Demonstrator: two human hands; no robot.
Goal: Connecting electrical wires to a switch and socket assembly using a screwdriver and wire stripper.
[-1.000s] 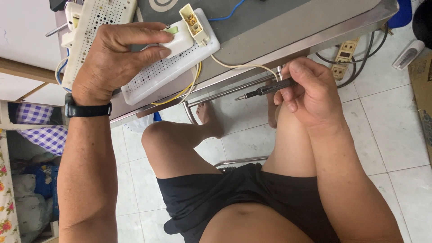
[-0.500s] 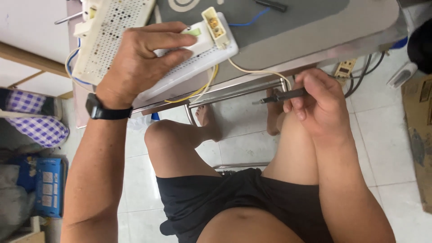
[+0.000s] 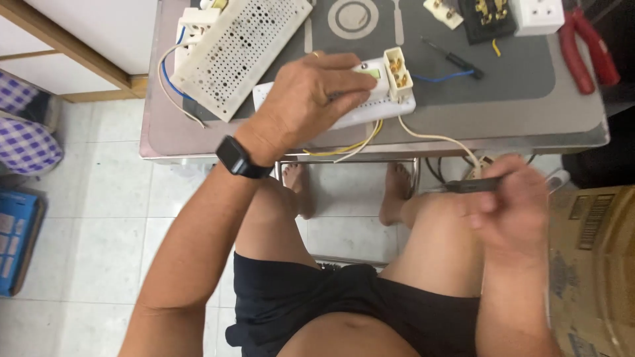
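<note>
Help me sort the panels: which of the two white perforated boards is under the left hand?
The perforated board nearer the table's front edge, with yellow wires beneath; the left hand presses it. The other perforated board lies untouched, angled behind.

— What does the person wear? 
— Black shorts (image 3: 344,297), and no shirt; the arms are bare to the shoulder. 
— Anything on the wrists? 
— A black watch (image 3: 239,157) with a square face and dark band, on the left one. The right is bare. 
— And lower down? 
— Bare legs and bare feet (image 3: 299,188), seen from above. A ring (image 3: 316,54) glints on the left hand (image 3: 311,92).
</note>
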